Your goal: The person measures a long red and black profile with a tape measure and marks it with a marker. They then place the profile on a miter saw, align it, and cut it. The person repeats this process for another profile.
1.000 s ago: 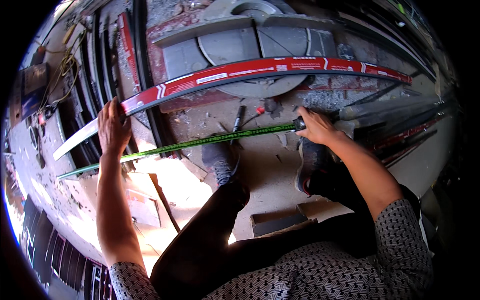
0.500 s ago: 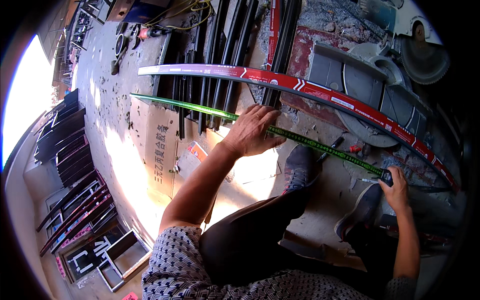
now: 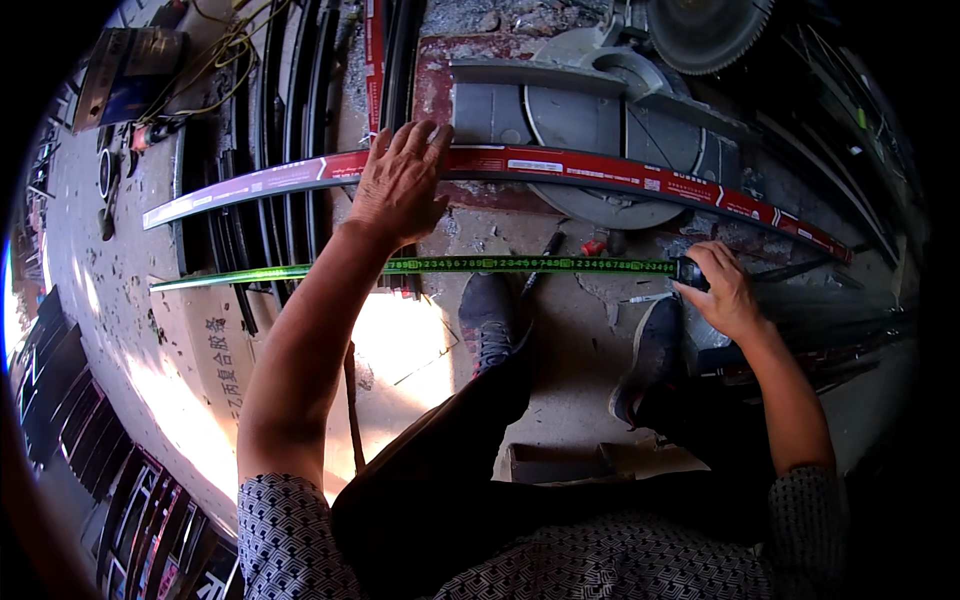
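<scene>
My left hand [image 3: 398, 180] lies flat with spread fingers on a long metal profile wrapped in red film [image 3: 600, 170], which rests across the grey table of a mitre saw [image 3: 580, 115]. My right hand [image 3: 722, 290] grips the case of a tape measure at the right. Its green blade [image 3: 520, 265] runs out to the left, parallel to the profile and just in front of it, passing under my left forearm. My two dark shoes [image 3: 490, 315] stand on the concrete floor below the tape.
Several dark metal profiles [image 3: 255, 130] lie on the floor to the left, beside a flattened cardboard sheet [image 3: 215, 350]. The saw's round blade [image 3: 705, 30] sits at the top right. More dark bars [image 3: 840, 330] lie at the right. Frames lean at the lower left.
My head has swung back toward the saw. My left hand has moved from the green tape up onto the red-wrapped profile. My right hand still holds the tape case.
</scene>
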Demonstrator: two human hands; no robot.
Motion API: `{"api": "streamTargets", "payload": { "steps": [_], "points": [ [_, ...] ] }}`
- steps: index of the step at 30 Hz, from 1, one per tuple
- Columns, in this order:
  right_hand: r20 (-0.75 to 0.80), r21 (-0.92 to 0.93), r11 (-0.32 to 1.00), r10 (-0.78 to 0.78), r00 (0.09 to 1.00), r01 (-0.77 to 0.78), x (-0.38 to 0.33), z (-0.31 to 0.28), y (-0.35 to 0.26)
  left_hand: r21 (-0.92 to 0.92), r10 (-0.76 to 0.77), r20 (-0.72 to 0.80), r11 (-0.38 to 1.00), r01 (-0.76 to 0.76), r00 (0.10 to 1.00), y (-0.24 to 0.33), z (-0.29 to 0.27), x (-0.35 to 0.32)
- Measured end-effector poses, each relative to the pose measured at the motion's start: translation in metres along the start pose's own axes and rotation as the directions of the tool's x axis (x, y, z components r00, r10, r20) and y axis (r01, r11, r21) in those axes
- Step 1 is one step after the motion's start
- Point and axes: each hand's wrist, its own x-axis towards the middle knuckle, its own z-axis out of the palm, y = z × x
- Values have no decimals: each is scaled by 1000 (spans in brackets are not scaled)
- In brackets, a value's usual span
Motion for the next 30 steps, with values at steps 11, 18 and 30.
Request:
{"api": "streamTargets", "payload": {
  "steps": [11, 18, 30],
  "points": [
    [24, 1, 1000, 19, 1000, -19, -6, 10, -5, -87, -37, 0, 996, 37, 999, -29, 47, 18],
    [1, 7, 1000, -11, 1000, 11, -8, 9, -2, -72, -59, 32, 996, 61, 998, -43, 42, 13],
    [-11, 46, 999, -26, 1000, 27, -6, 6, 2, 6, -111, 52, 994, 111, 992, -77, 32, -4]
  ]
}}
